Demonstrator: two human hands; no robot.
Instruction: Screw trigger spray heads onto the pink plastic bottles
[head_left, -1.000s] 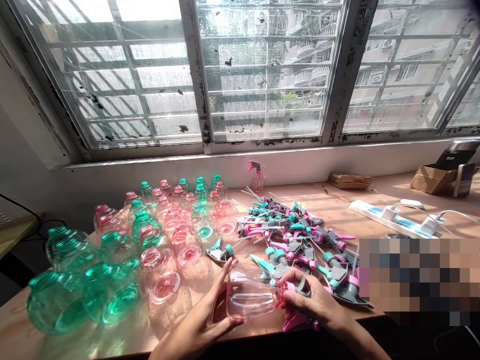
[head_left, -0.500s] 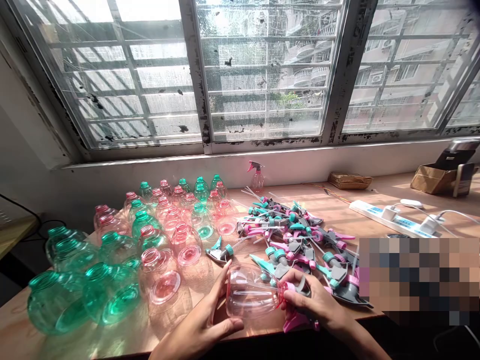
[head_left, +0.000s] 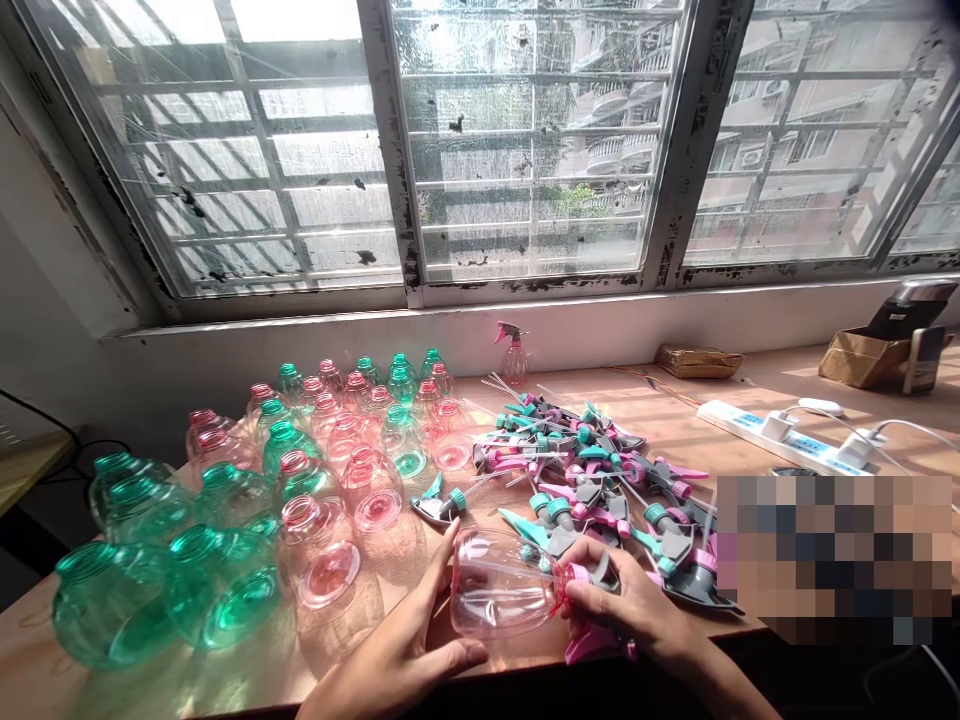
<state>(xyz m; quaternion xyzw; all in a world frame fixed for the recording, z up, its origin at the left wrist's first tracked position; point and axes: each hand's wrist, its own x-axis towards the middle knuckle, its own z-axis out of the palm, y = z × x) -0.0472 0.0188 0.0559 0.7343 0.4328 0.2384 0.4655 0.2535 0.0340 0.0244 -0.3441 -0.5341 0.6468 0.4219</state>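
A clear pink plastic bottle (head_left: pixel 499 595) lies on its side near the front edge of the wooden table (head_left: pixel 675 425). My left hand (head_left: pixel 409 645) cups its base and body, fingers curled around it. My right hand (head_left: pixel 630 605) grips a pink and grey spray trigger head (head_left: pixel 592 640) fitted at the bottle's neck. A thin tube runs inside the bottle.
Many empty green and pink bottles (head_left: pixel 300 490) stand at the left. A heap of trigger heads (head_left: pixel 592 470) lies in the middle. One assembled spray bottle (head_left: pixel 514 352) stands by the wall. A power strip (head_left: pixel 787 435) and a cardboard box (head_left: pixel 862 355) lie at right.
The bottle has turned slightly in my hands and my left fingers have shifted on it. Everything else stays where it was.
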